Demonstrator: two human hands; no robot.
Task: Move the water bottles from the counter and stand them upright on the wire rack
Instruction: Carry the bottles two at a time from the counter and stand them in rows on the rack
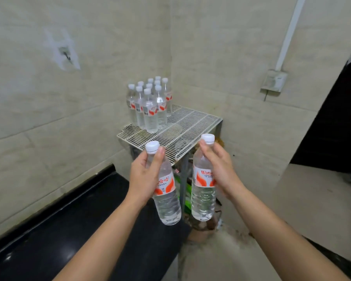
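My left hand (145,177) grips a clear water bottle (167,203) with a white cap and red-and-white label by its upper part; the bottle tilts slightly. My right hand (219,169) holds a second, like bottle (203,197) near its neck, nearly upright. Both bottles hang in the air just in front of and below the white wire rack (190,126). Several more bottles (149,106) stand upright in a tight cluster on the rack's far left corner, against the wall.
The black counter (79,226) runs along the tiled wall at lower left. Clutter and green packaging (187,191) sit under the rack. A wall socket box (274,81) hangs on the right wall. A beige surface (312,203) lies at right.
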